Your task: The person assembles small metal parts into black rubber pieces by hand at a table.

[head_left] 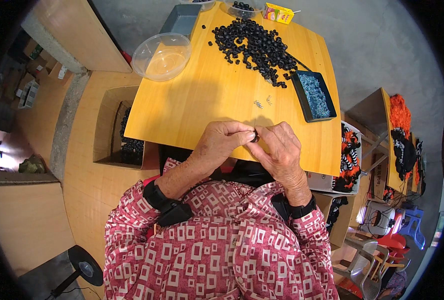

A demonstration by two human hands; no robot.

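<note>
Over the near edge of the yellow table (192, 112), my two hands meet at the fingertips. Between them is a small dark round piece (255, 137), mostly covered by the fingers. My left hand (223, 142) pinches it with thumb and forefinger, and my right hand (281, 149) grips it from the other side. Just beyond the hands lie a few tiny clear or silvery bits (258, 104). A loose pile of small black ring-like parts (252, 47) spreads over the far half. To its right, a black tray (301, 102) holds many tiny pale-blue pieces.
A clear round tub (154, 75) and a grey bin (179, 21) stand at the far left. A yellow box (278, 13) sits at the back. Left of the table is a cardboard box (107, 107) with black parts; orange-and-black striped goods (349, 157) fill a box at right.
</note>
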